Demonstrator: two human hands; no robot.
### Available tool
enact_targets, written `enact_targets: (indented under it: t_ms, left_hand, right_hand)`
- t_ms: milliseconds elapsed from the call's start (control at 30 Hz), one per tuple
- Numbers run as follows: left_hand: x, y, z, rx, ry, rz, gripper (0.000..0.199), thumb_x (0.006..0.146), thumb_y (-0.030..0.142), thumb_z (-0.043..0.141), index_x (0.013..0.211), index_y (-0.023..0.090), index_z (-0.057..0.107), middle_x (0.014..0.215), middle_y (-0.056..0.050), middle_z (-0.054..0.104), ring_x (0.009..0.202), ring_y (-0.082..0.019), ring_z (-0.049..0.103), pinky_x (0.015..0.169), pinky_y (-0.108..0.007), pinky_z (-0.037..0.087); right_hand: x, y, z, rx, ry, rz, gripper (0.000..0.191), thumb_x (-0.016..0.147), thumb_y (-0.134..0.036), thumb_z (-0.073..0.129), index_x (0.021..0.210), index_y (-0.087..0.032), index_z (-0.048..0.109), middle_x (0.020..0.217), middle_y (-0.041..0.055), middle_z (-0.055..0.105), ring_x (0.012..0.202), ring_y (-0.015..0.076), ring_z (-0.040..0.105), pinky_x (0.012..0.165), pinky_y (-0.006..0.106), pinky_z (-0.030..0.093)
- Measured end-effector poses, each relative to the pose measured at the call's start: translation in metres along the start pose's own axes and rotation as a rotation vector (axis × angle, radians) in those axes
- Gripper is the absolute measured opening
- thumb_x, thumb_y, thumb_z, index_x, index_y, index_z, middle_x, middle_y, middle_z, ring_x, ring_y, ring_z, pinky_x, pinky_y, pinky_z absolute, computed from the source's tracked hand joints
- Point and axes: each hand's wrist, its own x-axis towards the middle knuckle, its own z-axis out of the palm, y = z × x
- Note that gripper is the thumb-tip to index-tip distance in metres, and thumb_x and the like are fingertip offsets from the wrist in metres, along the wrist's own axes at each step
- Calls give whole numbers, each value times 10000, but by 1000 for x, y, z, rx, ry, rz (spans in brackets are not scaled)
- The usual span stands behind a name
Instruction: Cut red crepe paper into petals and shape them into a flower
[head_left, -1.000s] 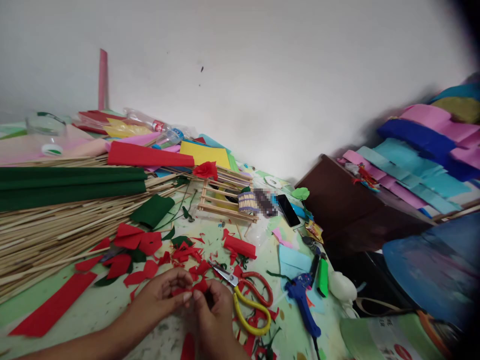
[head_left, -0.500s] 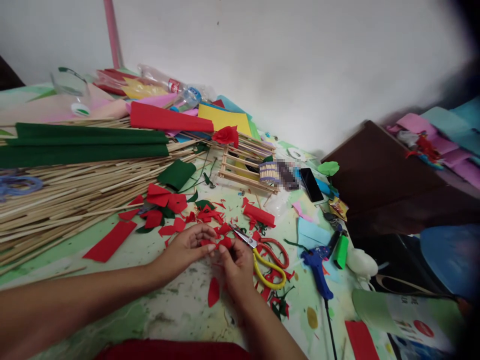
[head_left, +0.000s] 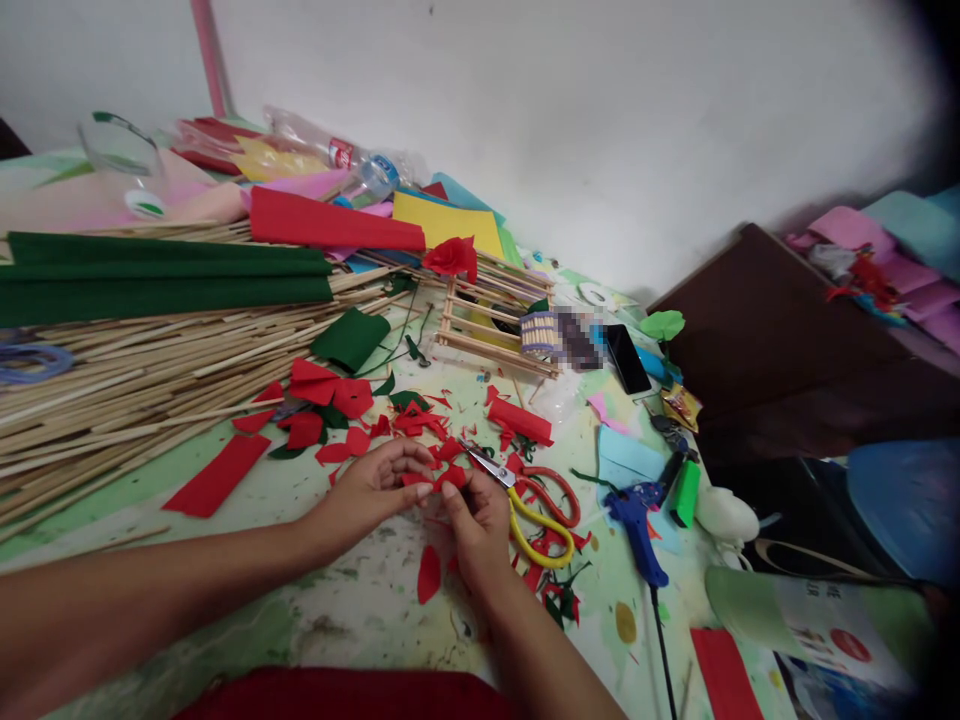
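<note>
My left hand (head_left: pixel 388 487) pinches one side of a small cut piece of red paper (head_left: pixel 414 481) between thumb and fingers. Close beside it, my right hand (head_left: pixel 480 520) grips the other side, thumb on top. The scissors (head_left: pixel 504 478), with one yellow and one orange handle loop, lie on the table against the right hand's fingers, blades pointing up and left. Red paper scraps (head_left: pixel 409 425) are scattered beyond both hands. A single red petal-shaped piece (head_left: pixel 429 575) lies below them, nearer to me.
Bundled thin sticks (head_left: pixel 150 390) cover the left, with folded green paper (head_left: pixel 165 275) on top. A stick frame (head_left: pixel 487 330) bearing a red paper flower (head_left: pixel 452 258) stands behind. To the right lie a blue glue gun (head_left: pixel 637 520), a phone (head_left: pixel 628 360) and a green roll (head_left: pixel 750 615).
The view has tilted slightly, so the things at the left sit a little higher. Both hands keep their hold on the red paper, almost unmoved.
</note>
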Motion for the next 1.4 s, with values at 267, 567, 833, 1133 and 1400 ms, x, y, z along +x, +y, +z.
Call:
enact_targets:
  t_ms: [267,567,833,1133,1400]
  left_hand:
    - [-1,3,1,11,-17,-4,302,655,219,715,912,182,561,798,7,615,709,-130,598,644,-261,512]
    - [-2,3,0,24,-24,-8,298,660,204,709,917,188,559,756,16,623,687,-125,596,645,-256,503]
    - [0,1,0,21,-23,-4,304,667,206,708,930,192,558,764,13,628,697,-132,599,646,-265,501]
    - [-1,-1,-2,9,-23,-8,326,677,223,706,955,196,539,774,13,624,712,-142,611,670,-287,498]
    - [0,0,-1,-14,-28,14,370,679,228,714,997,202,527,782,13,623,743,-150,608,681,-288,493]
  right_hand:
    - [-1,1,-1,-7,8,2,177,826,-315,562,731,-172,602,651,-13,545,610,118,465,586,234,381]
    - [-1,0,0,0,4,2,169,824,-305,565,725,-172,592,649,-15,545,612,115,462,584,229,377]
    - [-1,1,-1,-50,8,3,173,816,-318,561,730,-172,598,644,-10,552,605,122,473,581,238,383]
    - [1,-2,1,-113,-6,6,183,780,-320,575,724,-154,629,632,18,587,587,142,500,567,257,395]
    - [2,-2,1,-201,17,-21,212,796,-342,557,715,-160,630,619,5,570,582,132,473,559,246,390]
